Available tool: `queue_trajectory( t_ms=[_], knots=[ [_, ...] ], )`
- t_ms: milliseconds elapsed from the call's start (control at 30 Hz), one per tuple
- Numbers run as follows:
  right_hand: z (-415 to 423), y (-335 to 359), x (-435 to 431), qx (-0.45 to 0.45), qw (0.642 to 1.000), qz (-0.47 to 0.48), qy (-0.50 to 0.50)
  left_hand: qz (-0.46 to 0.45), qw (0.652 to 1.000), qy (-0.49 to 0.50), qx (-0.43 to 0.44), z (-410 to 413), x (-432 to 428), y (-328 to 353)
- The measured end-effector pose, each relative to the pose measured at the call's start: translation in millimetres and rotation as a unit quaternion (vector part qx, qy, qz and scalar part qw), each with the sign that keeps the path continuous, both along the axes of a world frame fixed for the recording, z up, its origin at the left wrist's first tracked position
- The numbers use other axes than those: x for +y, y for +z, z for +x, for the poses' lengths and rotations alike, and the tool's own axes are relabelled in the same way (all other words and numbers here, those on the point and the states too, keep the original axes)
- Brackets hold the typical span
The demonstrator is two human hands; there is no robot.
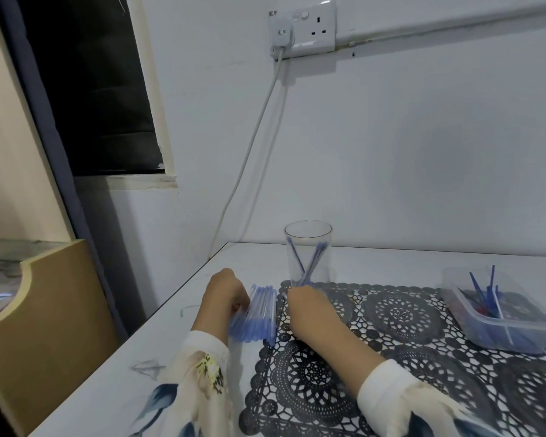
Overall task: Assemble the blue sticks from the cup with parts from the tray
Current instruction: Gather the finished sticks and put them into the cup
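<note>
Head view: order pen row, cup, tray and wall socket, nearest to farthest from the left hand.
1. Pen row, against the left hand, on its right.
2. Cup, beyond, to the right.
3. Tray, far right on the table.
4. Wall socket, high on the wall.

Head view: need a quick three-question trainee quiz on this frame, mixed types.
1. True or false: the cup lies tipped over on its side.
2. Multiple choice: the tray sits A) to the cup's left B) to the cup's right C) directly behind the cup.
3. Short answer: which hand is nearer the cup?
Key: 1 false, it stands upright; 2 B; 3 the right hand.
</note>
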State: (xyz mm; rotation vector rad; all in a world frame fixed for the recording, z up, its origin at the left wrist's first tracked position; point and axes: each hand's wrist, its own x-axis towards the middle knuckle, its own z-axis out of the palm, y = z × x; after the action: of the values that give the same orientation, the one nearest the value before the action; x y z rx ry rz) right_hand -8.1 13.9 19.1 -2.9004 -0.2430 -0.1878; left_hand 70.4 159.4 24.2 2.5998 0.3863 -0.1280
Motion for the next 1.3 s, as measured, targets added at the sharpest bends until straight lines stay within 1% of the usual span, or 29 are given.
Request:
queue_trajectory(
  t_ms=[67,133,167,200,233,300,367,400,467,533,567,600,633,667,700,800,900,933,1067,1167,1233,1300],
  knots=[
    [-0.1,4.4,-2.9,0.019,1.0,-0.014,-0.011,0.0,1.0,0.004,-0.009,0.0,0.7,0.4],
    [-0.1,11.6,-4.6,0.048,0.998,-0.035,-0.006,-0.015,0.999,0.016,-0.038,1.6,4.2,5.3],
    [-0.1,16.2,-5.3,0.054,0.998,-0.04,0.0,-0.046,0.997,0.025,-0.058,2.3,6.2,10.8],
    [-0.5,22.7,-6.3,0.055,0.998,-0.034,0.003,-0.098,0.991,0.033,-0.081,2.3,7.4,19.0],
    [-2.1,30.4,-6.6,0.056,0.998,-0.017,0.007,-0.169,0.979,0.04,-0.106,1.2,8.4,28.0],
    [-3.9,47.5,-9.1,0.047,0.997,0.053,0.02,-0.304,0.938,0.024,-0.166,-5.9,8.5,48.6],
    [-6.3,63.8,-13.7,0.006,0.987,0.155,0.034,-0.383,0.892,-0.015,-0.24,-19.4,5.5,67.8],
    [-7.9,70.8,-15.9,-0.036,0.977,0.206,0.04,-0.411,0.868,-0.036,-0.277,-27.2,3.0,76.3],
    [-10.4,82.1,-20.7,-0.147,0.942,0.299,0.047,-0.46,0.815,-0.064,-0.347,-40.1,-4.5,91.0],
    [-11.0,87.6,-25.0,-0.244,0.892,0.376,0.055,-0.496,0.762,-0.072,-0.41,-46.7,-14.4,100.0],
    [-10.2,88.3,-27.2,-0.283,0.87,0.4,0.06,-0.504,0.739,-0.07,-0.442,-46.9,-20.4,101.6],
    [-8.9,87.8,-29.7,-0.316,0.854,0.409,0.061,-0.5,0.724,-0.068,-0.471,-46.5,-27.5,101.8],
    [-6.3,85.9,-32.7,-0.34,0.848,0.404,0.057,-0.483,0.72,-0.066,-0.494,-45.8,-35.6,100.3],
    [-2.3,83.5,-36.5,-0.35,0.852,0.388,0.047,-0.455,0.728,-0.067,-0.507,-44.4,-43.9,96.8],
    [2.5,79.9,-40.9,-0.346,0.864,0.364,0.034,-0.422,0.744,-0.074,-0.512,-43.9,-52.4,92.3],
    [17.5,66.4,-52.4,-0.295,0.912,0.286,-0.018,-0.32,0.804,-0.111,-0.489,-42.3,-72.3,70.5],
    [23.8,55.7,-53.3,-0.268,0.926,0.265,-0.031,-0.196,0.866,-0.11,-0.448,-38.0,-77.8,51.4],
    [24.7,53.8,-53.8,-0.264,0.926,0.267,-0.031,-0.178,0.874,-0.109,-0.439,-35.9,-78.0,48.6],
    [30.6,50.5,-55.9,-0.258,0.926,0.273,-0.029,-0.19,0.877,-0.115,-0.425,-33.3,-74.0,51.0],
    [31.0,51.6,-56.4,-0.262,0.928,0.264,-0.032,-0.22,0.877,-0.111,-0.411,-32.5,-69.7,55.9],
    [25.8,56.2,-53.2,-0.295,0.916,0.272,-0.028,-0.242,0.873,-0.1,-0.412,-32.0,-65.1,60.1],
    [15.0,62.1,-45.2,-0.363,0.886,0.29,0.001,-0.241,0.874,-0.077,-0.414,-30.3,-55.9,64.0]
  ],
)
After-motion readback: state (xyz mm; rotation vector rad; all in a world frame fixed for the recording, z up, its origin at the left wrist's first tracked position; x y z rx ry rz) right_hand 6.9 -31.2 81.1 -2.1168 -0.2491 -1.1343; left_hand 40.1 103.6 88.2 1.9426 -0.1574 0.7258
